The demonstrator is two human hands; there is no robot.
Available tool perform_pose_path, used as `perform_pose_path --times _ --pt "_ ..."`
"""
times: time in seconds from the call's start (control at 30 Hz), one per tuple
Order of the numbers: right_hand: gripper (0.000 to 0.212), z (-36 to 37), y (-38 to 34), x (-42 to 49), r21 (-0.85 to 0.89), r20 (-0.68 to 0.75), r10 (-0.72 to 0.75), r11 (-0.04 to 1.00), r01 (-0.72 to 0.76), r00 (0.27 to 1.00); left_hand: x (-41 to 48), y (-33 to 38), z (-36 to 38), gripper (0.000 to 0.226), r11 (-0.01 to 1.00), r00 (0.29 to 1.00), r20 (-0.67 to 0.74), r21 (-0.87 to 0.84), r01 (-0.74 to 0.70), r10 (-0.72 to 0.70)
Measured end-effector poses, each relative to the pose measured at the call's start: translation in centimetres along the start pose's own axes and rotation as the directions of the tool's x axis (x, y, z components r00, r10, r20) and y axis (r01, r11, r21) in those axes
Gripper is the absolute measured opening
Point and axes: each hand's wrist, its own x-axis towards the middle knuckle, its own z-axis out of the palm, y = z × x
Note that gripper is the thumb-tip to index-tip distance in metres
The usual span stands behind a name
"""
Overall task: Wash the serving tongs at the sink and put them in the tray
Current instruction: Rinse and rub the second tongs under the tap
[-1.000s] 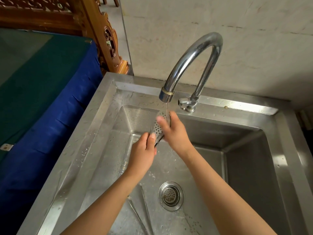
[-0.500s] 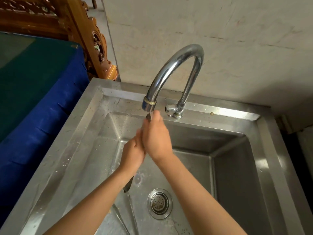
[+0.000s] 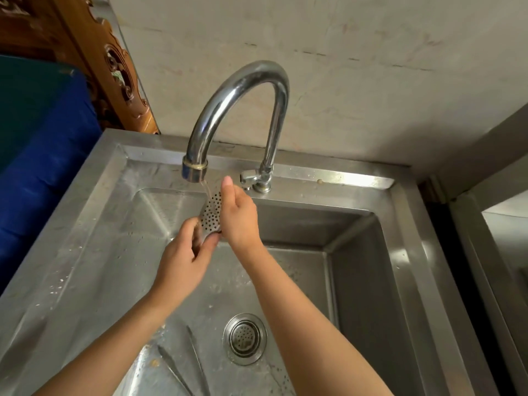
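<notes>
Half a second ago the two hands were pressed together right under the spout and hid the metal; now they have parted enough that the perforated head of the tongs [image 3: 212, 213] shows again, much as it did a second ago. This looks like one stroke of a repeated rub. The left hand [image 3: 183, 261] grips the tongs below the head, fingers [image 3: 210, 242] curled round them. The right hand [image 3: 238, 217] lies against the head's far side, its fingers straight and together, pressing rather than gripping. A thin stream from the faucet [image 3: 237, 90] falls on the head's upper edge, over the sink [image 3: 328, 178]. The washing seems well under way but not finished. No tray is in view, so the putting-away has yet to begin. Another thin metal utensil [image 3: 183, 367] lies on the sink floor near the drain [image 3: 245, 338].
</notes>
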Motion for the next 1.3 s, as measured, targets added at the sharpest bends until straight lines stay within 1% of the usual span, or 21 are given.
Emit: perform_pose_path --times 0.07,0.13,0.2,0.27,0.37,0.4,0.5,0.53,0.6,0.7,0.73,0.77,0.83,0.87,0.97,1.0,1.07,1.1,1.17,1.23,1.3 --pt "0.068 -0.4 0.0 -0.1 0.078 0.125 0.113 0.989 -0.123 0.986 0.4 -0.3 -0.5 0.023 0.998 0.998 0.019 0.022 -0.063 0.062" --pt "0.076 -0.6 0.4 -0.1 0.104 0.246 0.150 0.978 -0.180 0.958 0.6 -0.4 -0.9 0.027 0.992 0.994 0.036 0.070 -0.101 0.099" --pt "0.069 -0.9 0.9 -0.2 0.127 0.325 0.121 0.977 -0.170 0.938 0.5 -0.4 -1.2 0.020 0.990 0.994 0.030 0.091 -0.108 0.106" --pt "0.058 -0.9 1.3 -0.4 0.128 0.352 0.085 0.982 -0.137 0.932 0.4 -0.5 -1.4 0.028 0.997 0.998 0.005 0.035 -0.066 0.066" --pt "0.018 -0.2 2.1 -0.6 0.030 0.312 -0.044 0.999 0.036 0.949 0.2 -0.2 -1.6 0.024 0.999 0.999 -0.038 -0.018 0.031 -0.031" --pt "0.020 0.0 2.2 -0.7 -0.006 0.303 -0.081 0.996 0.087 0.950 0.0 -0.2 -1.5 0.022 0.999 0.998 -0.046 -0.010 0.037 -0.037" --pt "0.054 0.2 2.1 -0.9 -0.008 0.235 -0.124 0.992 0.129 0.964 -0.6 0.2 -1.4 0.011 0.996 0.994 -0.067 -0.026 0.082 -0.083" --pt "0.061 0.2 2.0 -1.0 -0.007 0.210 -0.136 0.990 0.140 0.968 -0.8 0.3 -1.4 0.008 0.995 0.992 -0.079 -0.028 0.098 -0.100" --pt "0.060 0.4 2.0 -1.1 -0.011 0.160 -0.164 0.986 0.168 0.973 -1.2 0.9 -1.5 0.007 0.994 0.986 -0.131 0.019 0.107 -0.103" --pt "0.031 1.0 1.9 -1.3 -0.040 0.068 -0.207 0.977 0.210 0.976 -1.8 2.0 -1.6 0.018 0.995 0.969 -0.246 0.080 0.052 -0.031" --pt "0.015 1.1 1.9 -1.2 -0.074 0.032 -0.221 0.972 0.223 0.975 -2.0 2.4 -1.7 0.017 0.995 0.965 -0.264 0.090 0.036 -0.011" --pt "0.006 1.1 1.8 -1.2 -0.088 -0.001 -0.214 0.973 0.213 0.977 -2.2 2.6 -1.8 0.014 0.994 0.964 -0.265 0.104 0.032 -0.003" --pt "0.035 1.1 1.9 -1.2 -0.084 -0.054 -0.155 0.985 0.150 0.986 -2.6 2.5 -2.0 0.006 0.986 0.968 -0.250 0.161 0.035 0.007" --pt "0.043 1.0 1.8 -1.3 -0.048 -0.052 -0.110 0.993 0.108 0.993 -2.8 2.4 -2.1 0.004 0.981 0.969 -0.245 0.193 0.027 0.022" --pt "0.047 0.5 2.0 -1.4 0.050 0.081 -0.009 0.999 0.005 0.997 -3.4 2.0 -2.6 0.012 0.965 0.971 -0.235 0.259 0.025 0.038" --pt "0.042 0.3 2.1 -1.4 0.042 0.146 -0.007 0.999 0.001 0.989 -3.6 1.8 -2.8 0.015 0.962 0.972 -0.234 0.270 0.037 0.028" --pt "0.017 -0.4 2.3 -1.3 0.082 0.285 -0.067 0.996 0.045 0.956 -3.9 1.4 -2.9 0.022 0.962 0.972 -0.235 0.265 0.070 -0.006" --pt "0.017 -0.8 2.4 -1.2 0.162 0.370 -0.103 0.986 0.045 0.923 -4.1 1.3 -2.9 0.025 0.965 0.971 -0.236 0.246 0.091 -0.031" --pt "0.035 -1.2 2.2 -0.7 0.331 0.510 -0.156 0.943 -0.026 0.846 -4.2 1.3 -2.5 0.028 0.972 0.968 -0.245 0.205 0.111 -0.059" --pt "0.032 -0.7 1.8 -0.8 0.428 0.531 -0.181 0.901 -0.077 0.828 -4.3 1.5 -2.0 0.027 0.977 0.962 -0.266 0.185 0.109 -0.057" --pt "0.023 0.2 1.1 -1.0 0.486 0.443 -0.144 0.868 -0.102 0.885 -4.0 1.8 -1.7 0.024 0.978 0.957 -0.280 0.167 0.124 -0.074"
